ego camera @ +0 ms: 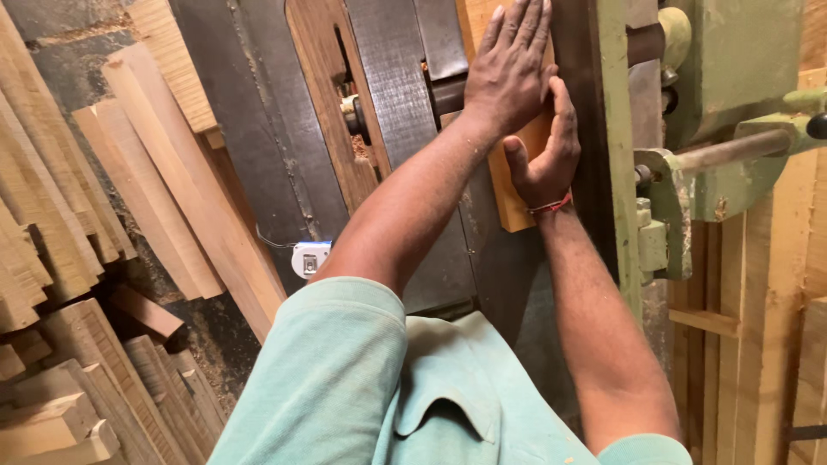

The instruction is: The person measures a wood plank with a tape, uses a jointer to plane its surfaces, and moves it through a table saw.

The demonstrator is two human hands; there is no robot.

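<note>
1. Woodworking shop seen from above: a dark steel machine table (258, 129) fills the middle, with a slot in it where a cutter shaft (355, 116) sits among wood chips.
2. Beside the table on the right stands a green-painted upright fence (613, 146), and further right a green cast machine body (741, 77) with a round bar (732, 151).
3. A pale wooden board (514, 202) lies on the table, its long edge against the fence; most of it is hidden under the hands.
4. The left hand (508, 73) lies flat on the board, fingers stretched out and together, pressing down; it does not clasp anything.
5. The right hand (547, 151) lies just below it, palm on the board, fingers straight along the fence, thumb spread; a red thread circles the wrist.
6. Both arms come out of light green sleeves (345, 362).
7. Planed wooden strips (172, 198) lean at the left of the machine, and rough blocks (69, 405) lie stacked at lower left.
8. A small white device (310, 257) hangs at the table's near edge.
9. No box, bin or tray shows; the loose wood lies in open piles.
</note>
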